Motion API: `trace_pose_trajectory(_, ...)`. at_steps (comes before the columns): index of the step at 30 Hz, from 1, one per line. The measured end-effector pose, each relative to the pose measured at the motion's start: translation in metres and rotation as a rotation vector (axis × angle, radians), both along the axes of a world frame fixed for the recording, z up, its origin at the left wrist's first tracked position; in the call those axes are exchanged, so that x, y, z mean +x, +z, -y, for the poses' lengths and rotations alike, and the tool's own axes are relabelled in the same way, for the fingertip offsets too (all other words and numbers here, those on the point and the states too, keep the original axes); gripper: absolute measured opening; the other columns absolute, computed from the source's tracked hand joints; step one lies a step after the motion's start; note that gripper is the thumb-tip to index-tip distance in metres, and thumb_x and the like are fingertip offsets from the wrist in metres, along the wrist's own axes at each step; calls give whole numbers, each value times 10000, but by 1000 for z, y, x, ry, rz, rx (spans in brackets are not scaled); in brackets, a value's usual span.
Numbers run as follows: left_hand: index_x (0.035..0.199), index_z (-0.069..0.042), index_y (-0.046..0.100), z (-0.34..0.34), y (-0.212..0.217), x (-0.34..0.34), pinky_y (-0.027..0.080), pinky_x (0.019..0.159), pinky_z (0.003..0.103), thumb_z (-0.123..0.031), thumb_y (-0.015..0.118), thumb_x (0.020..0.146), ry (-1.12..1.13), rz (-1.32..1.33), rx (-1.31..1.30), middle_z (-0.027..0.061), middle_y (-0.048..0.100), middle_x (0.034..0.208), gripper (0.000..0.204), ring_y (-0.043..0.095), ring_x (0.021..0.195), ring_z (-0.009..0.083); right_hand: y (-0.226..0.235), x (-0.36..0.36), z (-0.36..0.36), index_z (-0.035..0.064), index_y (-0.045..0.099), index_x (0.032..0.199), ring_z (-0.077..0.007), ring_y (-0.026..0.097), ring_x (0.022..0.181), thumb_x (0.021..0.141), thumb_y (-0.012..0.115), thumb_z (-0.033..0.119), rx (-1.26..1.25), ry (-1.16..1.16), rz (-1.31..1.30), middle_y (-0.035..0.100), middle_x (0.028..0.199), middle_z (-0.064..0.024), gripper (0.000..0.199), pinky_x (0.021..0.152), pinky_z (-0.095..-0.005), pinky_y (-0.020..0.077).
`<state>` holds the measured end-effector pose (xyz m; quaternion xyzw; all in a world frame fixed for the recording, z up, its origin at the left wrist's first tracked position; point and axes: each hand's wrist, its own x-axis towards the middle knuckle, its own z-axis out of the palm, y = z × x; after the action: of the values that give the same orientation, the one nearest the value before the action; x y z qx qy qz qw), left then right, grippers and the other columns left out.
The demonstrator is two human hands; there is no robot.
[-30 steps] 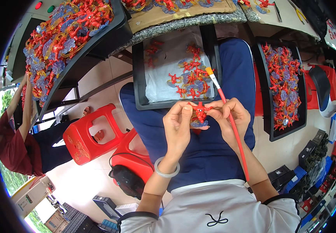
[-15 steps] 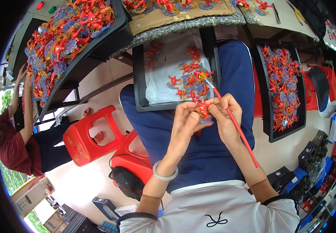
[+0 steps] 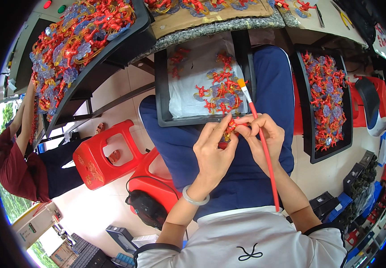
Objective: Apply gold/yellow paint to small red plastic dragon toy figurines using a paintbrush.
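Observation:
Between my two hands, over my lap, is a small red figurine (image 3: 230,128) with yellow parts, mostly covered by fingers. The fingertips of my left hand (image 3: 213,156) pinch it from the left. My right hand (image 3: 266,136) holds a paintbrush (image 3: 265,156) with a long red handle, and its thumb and fingertips also touch the figurine. The brush's orange bristles point up, away from the figurine. Just beyond my hands, a black tray (image 3: 179,121) lined with white sheet holds several red figurines (image 3: 223,91) with blue and yellow translucent parts.
A large black bin (image 3: 146,35) heaped with figurines stands at the far left. Another full black tray (image 3: 310,134) lies to the right. Red stools (image 3: 108,156) are at left, one bearing a black bag (image 3: 146,210). Another person (image 3: 21,174) reaches toward the large bin.
Both hands have turned about the figurine, which now shows less between the fingers. The paintbrush has swung more upright, its handle end moving left.

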<state>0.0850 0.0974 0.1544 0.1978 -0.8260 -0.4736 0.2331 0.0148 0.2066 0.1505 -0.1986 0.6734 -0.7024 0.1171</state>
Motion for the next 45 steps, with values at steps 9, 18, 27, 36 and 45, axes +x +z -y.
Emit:
trace_pose_trajectory(9,1153,-18,624,-3,-1,1,516,697,279,62,710,697,1,-81,46,110,632,912,471,645,803,198,3,1,-1,22,407,733,-137,649,795,836,621,-115,-194,-50,201,664,919,-190,274,732,-260,558)
trace_pose_trajectory(18,1387,43,348,9,0,5,534,841,321,17,567,903,-271,-62,1120,143,627,1059,532,640,935,206,-4,-6,-6,30,407,757,-140,649,824,835,633,-102,-139,3,-232,674,898,-178,274,722,-247,526)
trace_pose_trajectory(27,1453,35,199,-2,12,6,551,627,284,-20,530,903,-230,-40,1037,175,648,905,644,669,742,230,16,-23,-3,100,362,729,-83,584,547,852,665,12,-200,220,593,620,691,-108,339,409,-220,439)
trace_pose_trajectory(36,1445,53,208,-1,2,8,522,575,267,-57,541,884,-228,-30,1100,155,648,803,662,655,694,214,15,-25,1,145,355,691,-5,486,556,815,698,18,-100,171,667,530,602,15,386,472,-162,340)
trace_pose_trajectory(45,1452,24,210,2,-4,10,520,601,257,-73,553,908,-288,-59,1147,157,646,918,650,656,762,212,14,-23,3,125,329,685,-94,513,387,838,677,26,-156,158,666,527,538,-49,393,319,-225,351)
